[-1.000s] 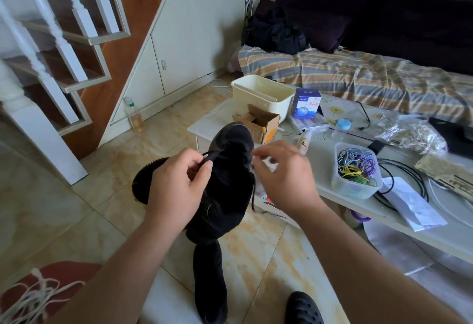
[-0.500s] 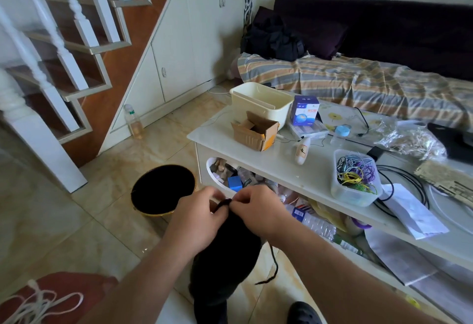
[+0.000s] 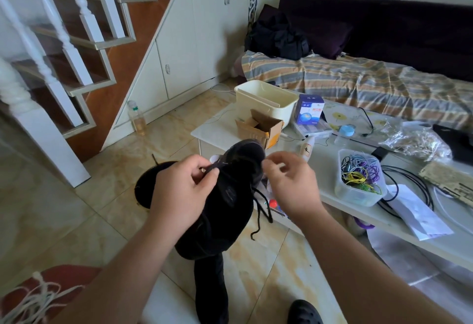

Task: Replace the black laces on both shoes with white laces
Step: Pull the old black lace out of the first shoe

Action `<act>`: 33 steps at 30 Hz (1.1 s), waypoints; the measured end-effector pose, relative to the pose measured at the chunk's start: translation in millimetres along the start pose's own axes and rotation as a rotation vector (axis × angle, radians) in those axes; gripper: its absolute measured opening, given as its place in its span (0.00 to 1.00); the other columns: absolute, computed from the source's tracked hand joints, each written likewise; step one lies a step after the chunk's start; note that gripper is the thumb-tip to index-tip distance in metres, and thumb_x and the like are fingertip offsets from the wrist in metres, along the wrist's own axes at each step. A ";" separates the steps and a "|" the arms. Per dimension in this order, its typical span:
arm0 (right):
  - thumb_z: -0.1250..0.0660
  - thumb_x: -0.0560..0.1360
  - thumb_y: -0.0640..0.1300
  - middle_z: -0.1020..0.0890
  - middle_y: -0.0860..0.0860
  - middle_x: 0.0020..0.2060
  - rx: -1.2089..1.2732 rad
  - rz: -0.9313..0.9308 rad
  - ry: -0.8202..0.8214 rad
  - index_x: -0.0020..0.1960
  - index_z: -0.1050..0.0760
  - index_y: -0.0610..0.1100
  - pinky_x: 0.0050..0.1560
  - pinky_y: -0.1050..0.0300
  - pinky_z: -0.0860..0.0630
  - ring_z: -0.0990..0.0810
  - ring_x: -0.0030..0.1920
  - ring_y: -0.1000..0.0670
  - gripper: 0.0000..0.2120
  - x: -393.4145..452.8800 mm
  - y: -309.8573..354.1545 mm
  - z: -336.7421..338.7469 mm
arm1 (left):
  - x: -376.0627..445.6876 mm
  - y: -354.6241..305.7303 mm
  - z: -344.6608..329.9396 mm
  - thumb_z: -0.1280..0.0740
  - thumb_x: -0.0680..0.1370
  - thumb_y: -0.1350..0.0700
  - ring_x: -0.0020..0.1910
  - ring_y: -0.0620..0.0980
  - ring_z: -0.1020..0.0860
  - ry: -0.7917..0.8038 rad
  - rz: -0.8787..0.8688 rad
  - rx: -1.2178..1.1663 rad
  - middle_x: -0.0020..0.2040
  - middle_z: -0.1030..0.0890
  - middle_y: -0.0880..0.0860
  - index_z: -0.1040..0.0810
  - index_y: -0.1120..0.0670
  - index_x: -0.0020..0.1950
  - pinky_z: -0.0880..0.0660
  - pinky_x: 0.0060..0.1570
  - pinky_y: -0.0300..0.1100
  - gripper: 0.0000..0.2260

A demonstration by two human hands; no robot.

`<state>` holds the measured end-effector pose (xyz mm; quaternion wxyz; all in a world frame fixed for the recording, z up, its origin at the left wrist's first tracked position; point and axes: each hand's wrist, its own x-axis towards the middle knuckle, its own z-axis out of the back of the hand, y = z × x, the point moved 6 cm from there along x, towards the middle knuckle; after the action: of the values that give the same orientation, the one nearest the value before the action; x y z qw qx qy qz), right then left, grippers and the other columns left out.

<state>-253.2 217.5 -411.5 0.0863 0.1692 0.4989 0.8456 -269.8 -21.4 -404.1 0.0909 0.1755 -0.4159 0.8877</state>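
So the black fabric shoe (image 3: 227,195) is held up in the air, toe pointing away, right between both hands and above the beige tiled floor (image 3: 76,221). The left hand (image 3: 179,195) is curled around its left side, with thumb and forefinger pinching the black lace (image 3: 261,208) up near the eyelets. The right hand (image 3: 289,185) sits just right of the shoe with fingers loosely bent; I can't tell if the fingertips actually have hold of a lace strand or not. A loose end of the lace dangles down just below the right fingers.

Containers, biggest first: past the fingertips, on the white low table (image 3: 320,165), there's a cream plastic tub (image 3: 266,101), and I can't see what's inside it. An open brown cardboard box (image 3: 258,126) sits just in front of the tub, nearly touching the shoe's toe in this view, contents hidden too. Right of the right hand is a clear plastic tub (image 3: 358,183) full of coloured elastic bands. Behind the left fingers there's a round black bin (image 3: 148,183) on the floor.

The table's near edge runs right under the right hand, so there's more room on the left, over the floor. A bundle of white laces (image 3: 33,300) lies on something red at bottom left, well apart from both hands. A black cable (image 3: 409,190) coils beside the clear tub.
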 end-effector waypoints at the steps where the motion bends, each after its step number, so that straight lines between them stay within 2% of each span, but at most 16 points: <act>1: 0.31 0.77 0.55 0.18 0.60 0.47 -0.085 0.164 0.021 0.47 0.18 0.56 0.53 0.52 0.24 0.21 0.52 0.53 0.06 -3.1 10.5 -7.3 | -1.5 -2.8 -2.1 0.26 0.78 0.49 0.30 0.44 0.23 -0.005 -0.028 0.017 0.31 0.21 0.43 0.18 0.47 0.45 0.31 0.31 0.37 0.04; 3: 0.33 0.74 0.59 0.19 0.60 0.46 -0.283 0.374 0.125 0.49 0.16 0.56 0.55 0.49 0.25 0.23 0.53 0.52 0.11 -13.1 21.0 -29.2 | -3.7 -7.9 -6.1 0.26 0.77 0.50 0.30 0.43 0.23 -0.017 -0.067 0.046 0.30 0.21 0.43 0.18 0.47 0.45 0.33 0.31 0.34 0.04; 6: 0.41 0.74 0.62 0.22 0.57 0.42 -0.459 0.377 0.182 0.47 0.17 0.54 0.48 0.46 0.23 0.25 0.48 0.48 0.18 -18.3 17.8 -49.3 | -9.1 -14.2 -13.7 0.25 0.76 0.51 0.30 0.43 0.23 -0.010 -0.106 0.040 0.30 0.22 0.42 0.18 0.48 0.44 0.33 0.31 0.36 0.04; 8: 0.41 0.76 0.57 0.24 0.56 0.39 -0.416 0.440 0.161 0.43 0.18 0.52 0.44 0.46 0.23 0.25 0.45 0.48 0.16 -20.0 18.2 -52.9 | -12.1 -15.4 -17.8 0.25 0.76 0.51 0.30 0.43 0.24 0.008 -0.093 0.033 0.30 0.22 0.42 0.19 0.48 0.43 0.33 0.31 0.36 0.05; 11: 0.33 0.77 0.45 0.20 0.54 0.40 -0.169 0.450 0.168 0.43 0.18 0.48 0.48 0.52 0.25 0.22 0.45 0.50 0.06 -17.8 24.4 -42.3 | -9.2 -4.7 -15.4 0.26 0.78 0.50 0.32 0.43 0.22 0.001 0.016 0.026 0.32 0.20 0.42 0.19 0.47 0.43 0.31 0.31 0.34 0.05; 13: 0.34 0.73 0.42 0.22 0.53 0.34 -0.017 0.200 0.105 0.37 0.23 0.45 0.41 0.53 0.26 0.24 0.38 0.51 0.07 -8.3 13.8 -22.5 | -3.9 8.4 -8.3 0.27 0.79 0.49 0.35 0.40 0.20 -0.014 0.123 -0.014 0.36 0.18 0.38 0.19 0.46 0.43 0.29 0.34 0.33 0.05; 15: 0.38 0.70 0.45 0.27 0.53 0.27 0.059 -0.137 -0.056 0.35 0.28 0.42 0.35 0.53 0.28 0.28 0.32 0.46 0.08 6.1 -14.5 5.0 | 0.3 18.3 -1.5 0.28 0.79 0.49 0.36 0.40 0.19 -0.035 0.181 -0.059 0.37 0.18 0.36 0.19 0.45 0.44 0.25 0.37 0.37 0.05; 16: 0.39 0.70 0.46 0.27 0.51 0.27 0.054 -0.268 -0.120 0.36 0.28 0.41 0.35 0.52 0.26 0.27 0.32 0.43 0.09 9.7 -27.3 17.5 | 1.0 19.2 0.2 0.28 0.79 0.48 0.36 0.40 0.19 -0.041 0.180 -0.065 0.37 0.18 0.37 0.19 0.45 0.44 0.24 0.37 0.39 0.05; 18: 0.39 0.72 0.46 0.23 0.49 0.31 -0.036 -0.377 -0.093 0.39 0.26 0.42 0.37 0.51 0.24 0.23 0.35 0.40 0.09 11.8 -40.5 25.9 | -1.0 15.3 0.0 0.27 0.79 0.49 0.34 0.41 0.20 -0.039 0.148 -0.043 0.35 0.18 0.40 0.19 0.45 0.45 0.24 0.36 0.40 0.04; 20: 0.38 0.73 0.46 0.20 0.50 0.44 -0.061 -0.268 0.010 0.46 0.21 0.51 0.44 0.51 0.23 0.20 0.45 0.44 0.08 7.8 -30.5 14.7 | -4.0 10.9 -4.5 0.27 0.79 0.49 0.33 0.40 0.20 -0.025 0.123 -0.015 0.33 0.19 0.40 0.19 0.46 0.44 0.26 0.33 0.37 0.05; 22: 0.37 0.71 0.50 0.23 0.54 0.56 -0.128 0.057 0.061 0.56 0.20 0.54 0.58 0.51 0.25 0.23 0.59 0.47 0.15 -2.6 -2.1 -0.2 | -6.0 7.5 -8.8 0.27 0.79 0.50 0.32 0.40 0.21 -0.016 0.111 0.005 0.32 0.19 0.40 0.20 0.46 0.43 0.30 0.32 0.32 0.06; 24: 0.36 0.71 0.53 0.22 0.56 0.58 -0.283 0.349 0.112 0.57 0.18 0.55 0.59 0.48 0.28 0.26 0.62 0.47 0.17 -16.3 20.1 -22.2 | -6.6 2.2 -11.7 0.26 0.78 0.50 0.32 0.41 0.21 -0.018 0.087 0.011 0.32 0.20 0.40 0.20 0.47 0.43 0.31 0.32 0.31 0.06; 26: 0.35 0.75 0.56 0.20 0.58 0.57 -0.407 0.381 0.149 0.58 0.17 0.56 0.56 0.47 0.27 0.25 0.61 0.47 0.15 -22.4 23.2 -39.6 | -8.4 -4.3 -15.5 0.26 0.77 0.50 0.32 0.42 0.22 -0.012 0.059 0.000 0.32 0.19 0.40 0.20 0.48 0.43 0.30 0.32 0.32 0.06; 28: 0.37 0.77 0.56 0.19 0.58 0.54 -0.429 0.353 0.139 0.57 0.16 0.56 0.53 0.45 0.24 0.24 0.57 0.46 0.14 -22.8 20.1 -45.9 | -12.9 -11.5 -19.6 0.26 0.77 0.51 0.32 0.43 0.21 0.011 0.018 0.005 0.33 0.19 0.41 0.20 0.48 0.43 0.30 0.32 0.33 0.06; 31: 0.40 0.77 0.57 0.20 0.58 0.48 -0.412 0.388 0.123 0.51 0.16 0.57 0.48 0.45 0.23 0.25 0.51 0.47 0.14 -22.1 18.8 -46.3 | -17.1 -16.3 -21.5 0.26 0.77 0.51 0.33 0.44 0.21 0.034 -0.012 0.029 0.36 0.19 0.39 0.20 0.48 0.42 0.28 0.32 0.37 0.06; 33: 0.42 0.76 0.57 0.22 0.57 0.44 -0.375 0.367 0.145 0.45 0.20 0.54 0.47 0.45 0.24 0.26 0.49 0.48 0.13 -20.2 18.6 -43.3 | -14.8 -11.1 -18.1 0.26 0.78 0.51 0.34 0.43 0.21 0.018 0.037 0.023 0.34 0.19 0.40 0.20 0.48 0.42 0.28 0.33 0.35 0.06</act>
<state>-250.1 166.9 -418.5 -0.0747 0.1768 0.2992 0.9347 -257.0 -0.6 -412.7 0.0762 0.1608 -0.4080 0.8955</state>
